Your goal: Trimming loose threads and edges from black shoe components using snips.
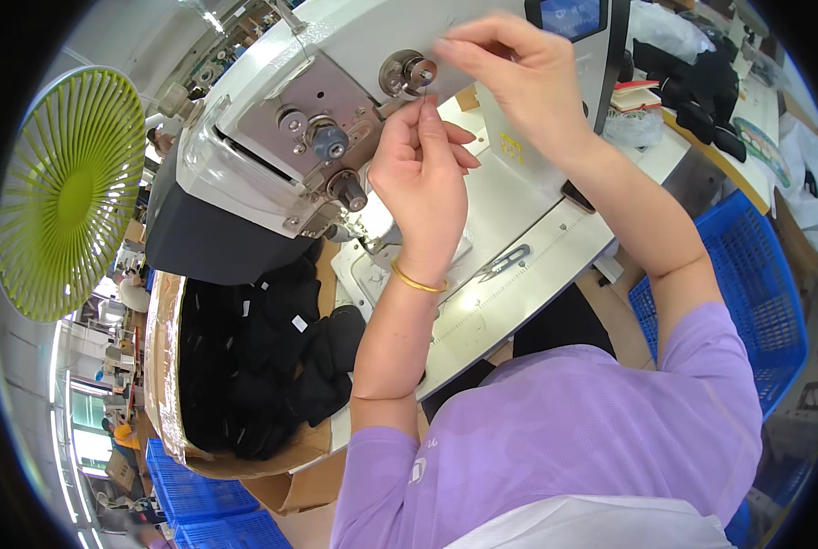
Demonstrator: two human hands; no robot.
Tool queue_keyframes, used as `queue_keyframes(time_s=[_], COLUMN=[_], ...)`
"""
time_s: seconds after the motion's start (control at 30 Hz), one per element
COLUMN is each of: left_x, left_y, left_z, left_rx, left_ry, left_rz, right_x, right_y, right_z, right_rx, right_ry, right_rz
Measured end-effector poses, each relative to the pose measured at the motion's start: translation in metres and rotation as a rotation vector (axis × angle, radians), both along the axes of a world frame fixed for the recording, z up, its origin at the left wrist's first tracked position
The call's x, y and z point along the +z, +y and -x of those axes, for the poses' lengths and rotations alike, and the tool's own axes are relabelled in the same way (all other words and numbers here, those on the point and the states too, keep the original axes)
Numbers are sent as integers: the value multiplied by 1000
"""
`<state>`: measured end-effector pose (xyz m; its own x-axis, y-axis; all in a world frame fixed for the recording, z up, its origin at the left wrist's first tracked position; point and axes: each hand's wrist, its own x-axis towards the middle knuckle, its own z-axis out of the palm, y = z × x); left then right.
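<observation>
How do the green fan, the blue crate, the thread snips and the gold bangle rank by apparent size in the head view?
1. Green fan and blue crate: largest, too alike to rank; the crate is partly hidden and the fisheye rim distorts both.
2. Thread snips.
3. Gold bangle on the left wrist, only part of it showing.

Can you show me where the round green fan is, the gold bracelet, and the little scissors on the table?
Round lime-green plastic fan [70, 192]: head view, on its grille near the hub.
Thin gold bangle bracelet [418, 282]: head view, on the band across the left wrist.
Small metal thread snips [503, 263]: head view, on the middle of the handles.
</observation>
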<state>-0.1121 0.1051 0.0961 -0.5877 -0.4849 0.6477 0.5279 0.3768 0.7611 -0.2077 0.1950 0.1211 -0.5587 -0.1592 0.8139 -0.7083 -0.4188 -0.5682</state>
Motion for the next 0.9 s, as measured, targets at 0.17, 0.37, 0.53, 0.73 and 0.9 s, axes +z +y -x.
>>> queue_keyframes(time_s=[0.17, 0.37, 0.53, 0.73, 0.9], left_x=[-8, -4, -12, -11, -43], left_y=[-5, -5, -12, -19, -27], left_z=[13, 24, -4, -5, 14], left_rx=[15, 66, 504, 240, 137], left_ry=[184, 112, 132, 473, 243], left_rz=[110, 66, 712, 991, 692], right_x=[-2, -16, 2, 5, 8], right_y=[5, -1, 4, 9, 11], right_z=[-18, 12, 15, 25, 21], right_rx=[-52, 29, -42, -43, -64], right_ry=[313, -146, -65, -83, -71], right_rz=[-168, -97, -123, -175, -236])
